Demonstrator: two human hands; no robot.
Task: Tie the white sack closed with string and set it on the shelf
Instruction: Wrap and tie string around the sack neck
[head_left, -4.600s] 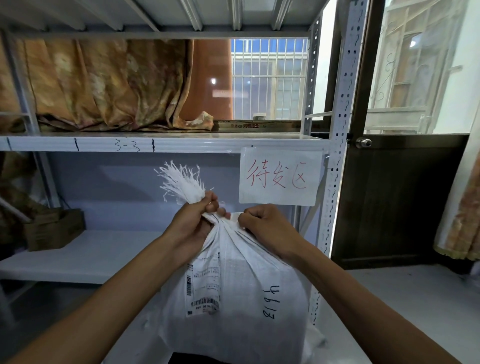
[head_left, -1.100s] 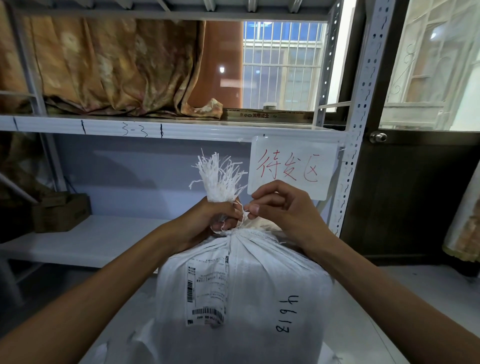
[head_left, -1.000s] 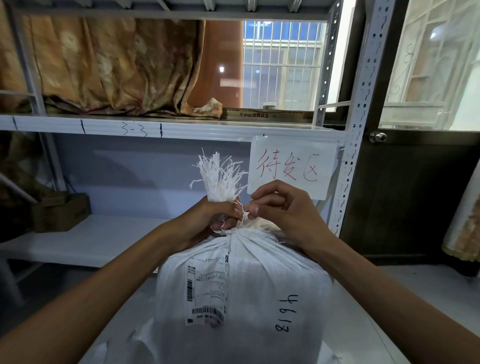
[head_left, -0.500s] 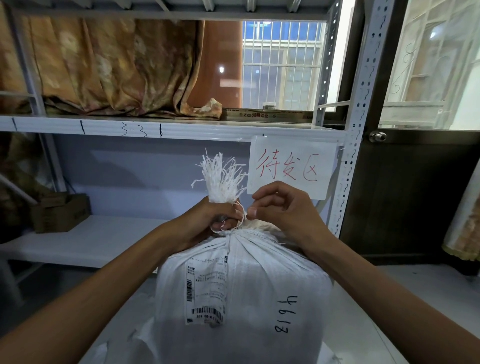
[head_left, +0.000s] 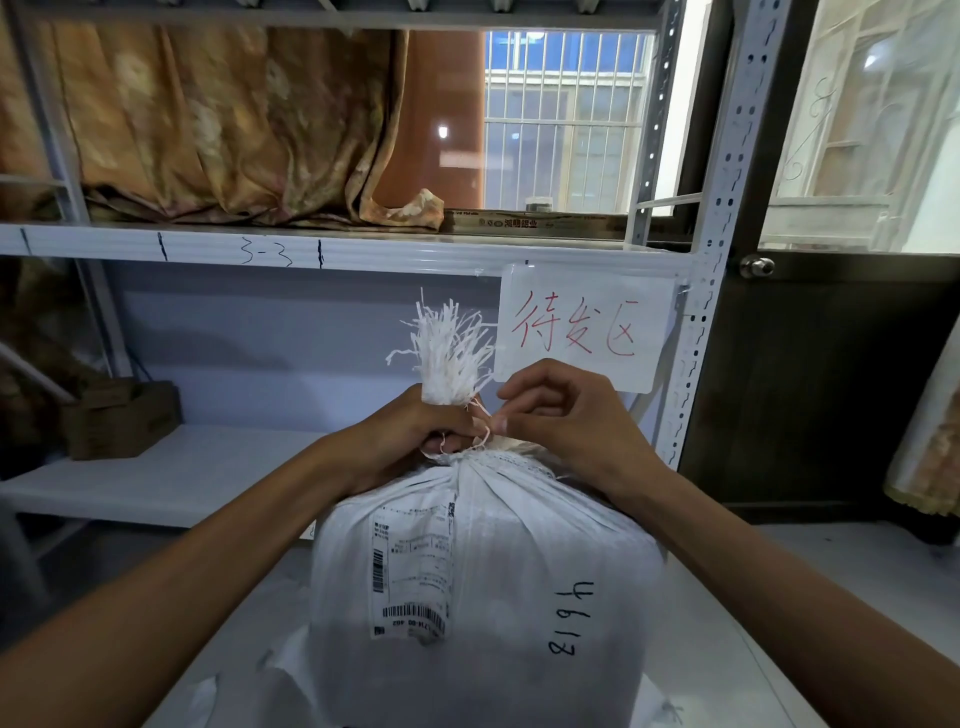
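A full white woven sack (head_left: 519, 571) stands upright in front of me, with a shipping label and the handwritten number 4613 on its side. Its frayed mouth (head_left: 452, 348) is bunched into a neck that sticks up. My left hand (head_left: 410, 441) is clenched around that neck. A thin pale string (head_left: 480, 423) loops around the neck just above the gathered fabric. My right hand (head_left: 561, 415) pinches the string's end between thumb and fingertips, right beside the neck.
A white metal shelf unit stands behind the sack: a lower shelf board (head_left: 171, 473) with a brown cardboard box (head_left: 124, 421) at its left, an upper shelf (head_left: 337, 249) marked 3-3, a paper sign (head_left: 582, 327) in red writing, a perforated upright (head_left: 706, 286). A dark door (head_left: 831, 389) is at right.
Since 4.6 s ago the sack's neck has been turned upright and string has appeared around it. Over the last second my hands have barely moved; the right fingers shifted slightly on the string.
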